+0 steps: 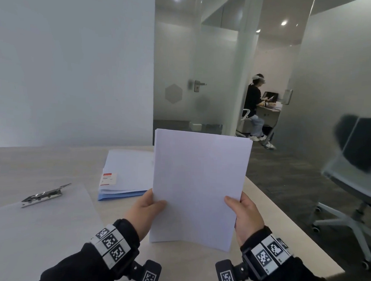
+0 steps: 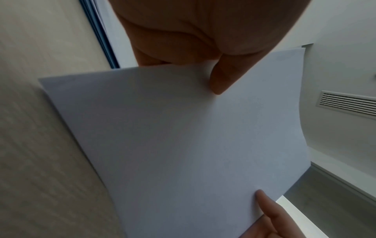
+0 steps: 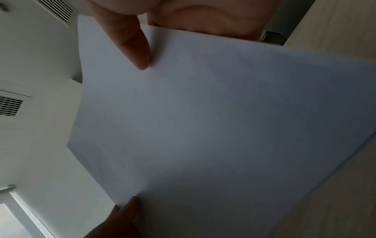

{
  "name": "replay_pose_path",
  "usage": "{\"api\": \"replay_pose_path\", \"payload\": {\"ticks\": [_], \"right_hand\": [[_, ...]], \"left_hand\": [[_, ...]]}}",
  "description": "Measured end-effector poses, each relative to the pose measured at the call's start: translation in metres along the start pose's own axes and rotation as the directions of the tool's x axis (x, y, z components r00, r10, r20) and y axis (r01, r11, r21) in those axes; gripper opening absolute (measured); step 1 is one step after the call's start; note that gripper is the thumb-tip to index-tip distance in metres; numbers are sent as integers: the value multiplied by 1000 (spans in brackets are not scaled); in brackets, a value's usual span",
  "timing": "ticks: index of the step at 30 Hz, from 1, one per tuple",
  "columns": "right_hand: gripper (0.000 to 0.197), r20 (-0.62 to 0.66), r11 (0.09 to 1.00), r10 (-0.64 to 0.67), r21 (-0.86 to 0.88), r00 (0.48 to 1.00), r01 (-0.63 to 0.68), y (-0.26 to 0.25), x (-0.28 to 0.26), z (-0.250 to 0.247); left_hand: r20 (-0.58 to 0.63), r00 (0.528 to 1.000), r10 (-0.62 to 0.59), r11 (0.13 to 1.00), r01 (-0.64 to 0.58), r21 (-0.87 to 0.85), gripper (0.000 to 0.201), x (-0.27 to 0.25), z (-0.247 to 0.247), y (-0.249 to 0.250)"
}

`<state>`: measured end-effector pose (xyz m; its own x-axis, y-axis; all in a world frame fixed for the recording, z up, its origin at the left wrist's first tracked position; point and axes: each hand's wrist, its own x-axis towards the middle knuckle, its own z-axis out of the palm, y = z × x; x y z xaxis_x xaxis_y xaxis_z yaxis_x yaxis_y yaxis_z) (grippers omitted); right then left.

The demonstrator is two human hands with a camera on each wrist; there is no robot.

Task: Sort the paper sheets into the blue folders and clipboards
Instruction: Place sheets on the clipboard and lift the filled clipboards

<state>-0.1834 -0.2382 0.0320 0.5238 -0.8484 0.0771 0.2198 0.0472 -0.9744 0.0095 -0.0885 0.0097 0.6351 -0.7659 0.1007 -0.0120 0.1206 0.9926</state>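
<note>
Here, a stack of white paper sheets (image 1: 199, 183) is held nearly upright above the desk (image 1: 41, 161), pinched at its lower side edges by the left hand (image 1: 144, 210) and right hand (image 1: 246, 217). Left of the stack a clipboard (image 1: 43, 215) is laid; behind that, blue folders (image 1: 125, 176) are piled.
</note>
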Motion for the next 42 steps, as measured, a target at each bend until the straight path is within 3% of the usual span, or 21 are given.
{"api": "replay_pose_path", "payload": {"ticks": [11,16,18,20,23,26,28,30,35,39,42], "right_hand": [[33,88,999,-6,-48,996,10,-6,-2,13],[27,90,988,14,-152,996,0,-5,-1,29],[25,75,993,21,-121,997,-12,-2,2,36],[20,87,997,57,-64,995,-52,1,6,45],[21,140,992,122,23,983,-127,9,4,62],[24,183,986,156,22,971,-163,24,3,83],[25,214,984,178,-5,961,-181,34,2,100],[28,256,979,201,-32,945,-200,41,0,117],[31,339,963,269,-124,901,-241,55,-7,163],[30,425,928,370,-220,826,-302,71,-22,201],[27,476,890,446,-327,758,-318,81,-34,226]], "left_hand": [[21,1000,-16,999,15,36,32,-15,-17,8],[37,993,-115,993,116,-25,35,-21,-46,21],[-41,985,-168,986,168,-3,24,-24,-68,25],[-253,946,-201,978,206,-5,14,-23,-101,22],[-536,827,-168,977,213,23,11,-24,-161,12],[-664,732,-154,954,285,93,12,-33,-215,-3],[-682,705,-194,941,330,72,7,-40,-238,-9],[-669,701,-247,936,352,23,6,-47,-243,-5],[-592,697,-406,913,336,-230,28,-75,-231,-1],[-449,765,-462,886,412,-211,42,-104,-227,5],[-475,779,-408,908,402,-120,27,-115,-235,7]]}}
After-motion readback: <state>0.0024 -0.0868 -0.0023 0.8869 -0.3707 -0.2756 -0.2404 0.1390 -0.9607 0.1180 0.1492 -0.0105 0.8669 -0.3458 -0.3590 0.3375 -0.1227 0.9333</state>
